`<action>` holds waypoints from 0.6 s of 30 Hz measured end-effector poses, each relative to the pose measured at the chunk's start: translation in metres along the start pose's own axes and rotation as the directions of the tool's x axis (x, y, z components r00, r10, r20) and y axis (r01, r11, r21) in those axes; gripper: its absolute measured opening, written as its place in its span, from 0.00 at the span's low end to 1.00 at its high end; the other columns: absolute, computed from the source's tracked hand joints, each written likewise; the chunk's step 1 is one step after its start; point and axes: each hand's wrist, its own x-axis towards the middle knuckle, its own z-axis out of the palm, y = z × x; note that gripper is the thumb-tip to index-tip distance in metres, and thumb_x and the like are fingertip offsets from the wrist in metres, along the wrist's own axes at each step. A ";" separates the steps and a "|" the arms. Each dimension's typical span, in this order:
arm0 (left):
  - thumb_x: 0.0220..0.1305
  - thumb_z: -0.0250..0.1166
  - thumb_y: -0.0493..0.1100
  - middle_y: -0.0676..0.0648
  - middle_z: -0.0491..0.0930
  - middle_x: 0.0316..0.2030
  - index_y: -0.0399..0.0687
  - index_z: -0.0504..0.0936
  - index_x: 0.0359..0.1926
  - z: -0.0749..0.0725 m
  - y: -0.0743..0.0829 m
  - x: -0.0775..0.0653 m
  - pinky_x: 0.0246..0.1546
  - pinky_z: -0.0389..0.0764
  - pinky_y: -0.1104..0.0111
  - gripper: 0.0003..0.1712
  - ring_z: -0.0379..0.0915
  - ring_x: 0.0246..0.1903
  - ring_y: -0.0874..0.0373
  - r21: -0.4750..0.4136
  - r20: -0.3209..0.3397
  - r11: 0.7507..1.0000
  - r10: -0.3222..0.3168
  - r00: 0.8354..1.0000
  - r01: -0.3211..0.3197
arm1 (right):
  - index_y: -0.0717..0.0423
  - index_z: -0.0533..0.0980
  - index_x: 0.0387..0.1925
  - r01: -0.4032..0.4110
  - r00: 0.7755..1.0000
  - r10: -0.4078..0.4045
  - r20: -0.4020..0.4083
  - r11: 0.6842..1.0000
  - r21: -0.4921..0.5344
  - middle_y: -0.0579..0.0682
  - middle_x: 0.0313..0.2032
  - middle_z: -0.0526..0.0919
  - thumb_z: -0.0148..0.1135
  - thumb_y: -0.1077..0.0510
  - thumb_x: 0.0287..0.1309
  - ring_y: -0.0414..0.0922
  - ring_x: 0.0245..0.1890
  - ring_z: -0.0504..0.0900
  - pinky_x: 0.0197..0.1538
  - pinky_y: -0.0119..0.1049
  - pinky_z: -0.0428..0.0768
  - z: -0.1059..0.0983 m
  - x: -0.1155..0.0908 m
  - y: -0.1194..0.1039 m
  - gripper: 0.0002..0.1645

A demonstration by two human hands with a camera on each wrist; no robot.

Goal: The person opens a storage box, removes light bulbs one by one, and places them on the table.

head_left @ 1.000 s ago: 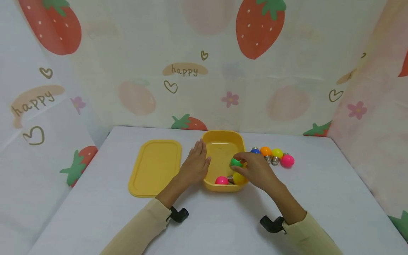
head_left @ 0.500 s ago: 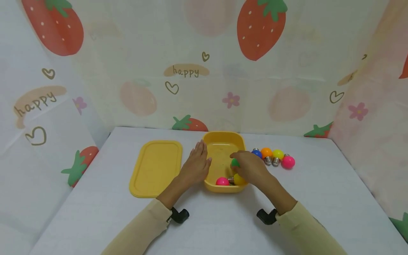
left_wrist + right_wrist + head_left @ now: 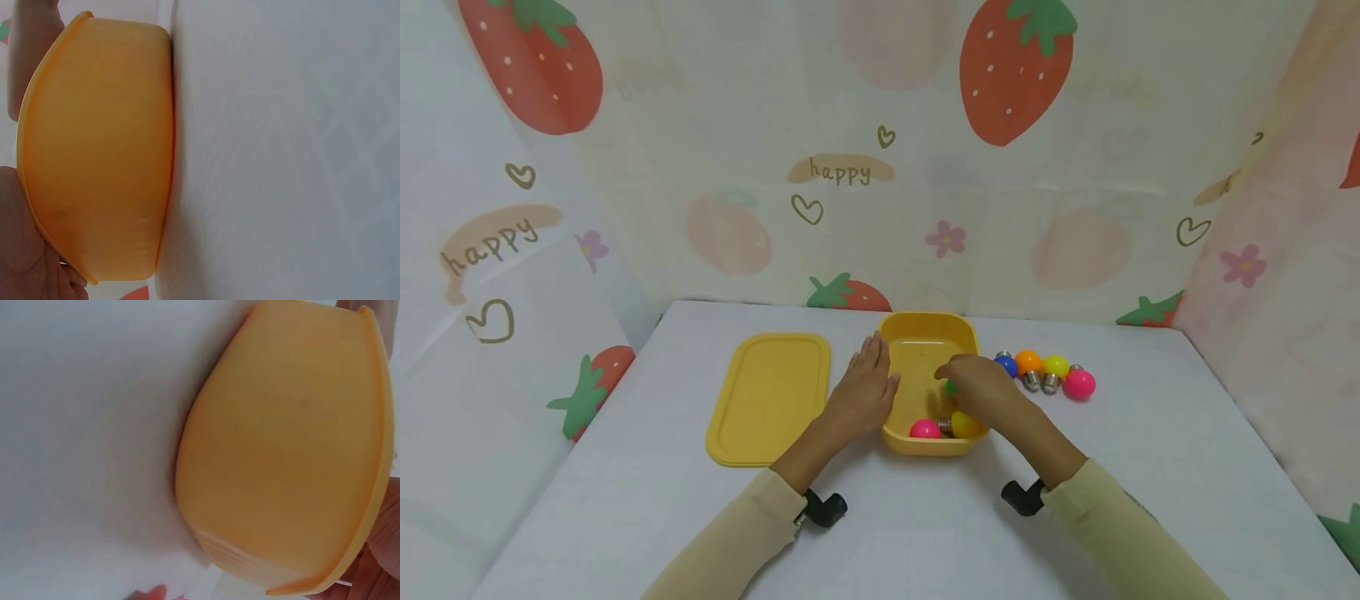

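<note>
In the head view, my right hand reaches over the right rim of a yellow plastic container. Its curled fingers hold a green light bulb, mostly covered by the hand. My left hand rests with straight fingers along the container's left rim. Inside, at the near end, lie a pink bulb and a yellow bulb. The left wrist view shows the container's outer wall and part of the left hand. In the right wrist view, the wall hides most of the right hand.
Right of the container, a row of bulbs lies on the white table: blue, orange, yellow-green and pink. A flat yellow lid lies to the left. Strawberry-printed cloth stands behind.
My right hand has moved slightly left and farther into the container, its fingers closing over the green bulb. The left hand has stayed on the rim.
</note>
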 end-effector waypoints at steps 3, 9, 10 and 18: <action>0.82 0.40 0.51 0.36 0.39 0.80 0.30 0.45 0.78 -0.001 0.001 0.000 0.77 0.42 0.54 0.37 0.33 0.79 0.45 -0.001 0.001 1.000 0.000 1.000 0.000 | 0.51 0.82 0.60 0.015 1.000 -0.014 0.015 0.998 -0.057 0.54 0.56 0.83 0.74 0.67 0.55 0.54 0.54 0.81 0.55 0.48 0.83 0.001 0.002 0.001 0.29; 0.82 0.42 0.50 0.35 0.40 0.80 0.29 0.46 0.78 -0.001 0.000 0.001 0.77 0.43 0.53 0.37 0.34 0.79 0.44 -0.006 -0.005 1.000 0.008 1.000 -0.008 | 0.54 0.81 0.59 0.090 0.996 -0.087 0.025 0.975 -0.203 0.55 0.50 0.84 0.75 0.68 0.53 0.52 0.48 0.81 0.55 0.48 0.83 0.004 0.005 0.003 0.30; 0.82 0.42 0.50 0.35 0.40 0.80 0.29 0.46 0.78 -0.001 0.000 0.001 0.77 0.44 0.53 0.37 0.34 0.79 0.44 -0.008 -0.008 1.000 0.010 1.000 -0.010 | 0.54 0.82 0.58 0.106 0.994 -0.104 0.024 0.968 -0.229 0.55 0.49 0.84 0.75 0.68 0.53 0.51 0.47 0.81 0.54 0.47 0.83 0.005 0.006 0.004 0.29; 0.82 0.42 0.51 0.36 0.39 0.80 0.30 0.45 0.78 0.000 0.000 0.001 0.77 0.43 0.54 0.38 0.34 0.79 0.44 -0.007 -0.001 1.000 -0.004 1.000 0.004 | 0.56 0.84 0.47 0.186 0.981 -0.195 0.006 0.923 -0.336 0.53 0.39 0.83 0.76 0.64 0.54 0.50 0.41 0.80 0.49 0.42 0.84 0.009 0.008 0.005 0.17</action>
